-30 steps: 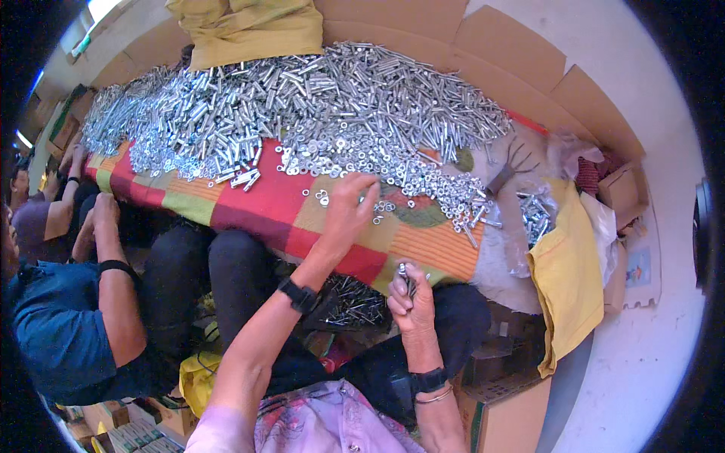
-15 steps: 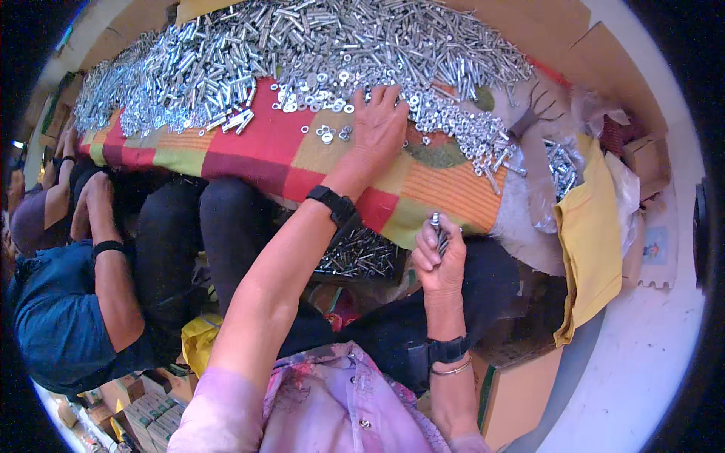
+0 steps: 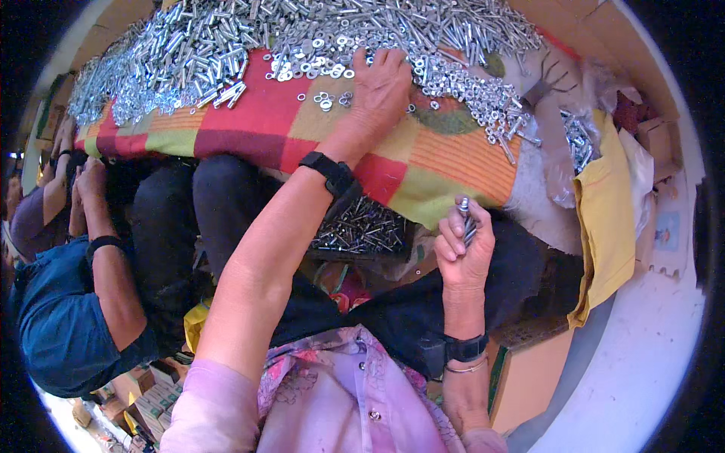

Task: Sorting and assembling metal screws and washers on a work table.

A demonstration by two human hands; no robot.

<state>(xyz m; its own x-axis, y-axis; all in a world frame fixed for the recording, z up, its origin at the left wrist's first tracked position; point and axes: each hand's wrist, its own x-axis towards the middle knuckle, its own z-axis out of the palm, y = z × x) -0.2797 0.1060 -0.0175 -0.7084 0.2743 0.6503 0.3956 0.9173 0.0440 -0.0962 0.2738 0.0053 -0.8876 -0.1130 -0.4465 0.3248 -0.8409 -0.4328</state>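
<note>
My left hand (image 3: 381, 92) rests at the near edge of a heap of loose washers (image 3: 317, 66) and hex nuts (image 3: 461, 94), palm down. Its bent fingers are a little apart, tips among the small metal pieces; the thumb and anything under the fingers are hidden. My right hand (image 3: 466, 245), raised over my lap, closes round a few silvery bolts (image 3: 469, 225), one with its end sticking up above the fingers. Beneath both the heap and my left hand lies a checked blanket (image 3: 257, 109) in red, green and orange.
A great heap of metal bolts (image 3: 340, 23) covers the far side. Below the blanket's edge sits a dark crate of bolts (image 3: 362, 226). To the right are a metal claw tool (image 3: 540, 89), a bag of bolts (image 3: 580, 143) and yellow cloth (image 3: 604, 226). Another person (image 3: 68, 309) sits at left.
The whole view has shifted, so the heap and blanket sit higher. My left hand stays at the same spot by the washers. My right hand, still round the bolts, has moved slightly right.
</note>
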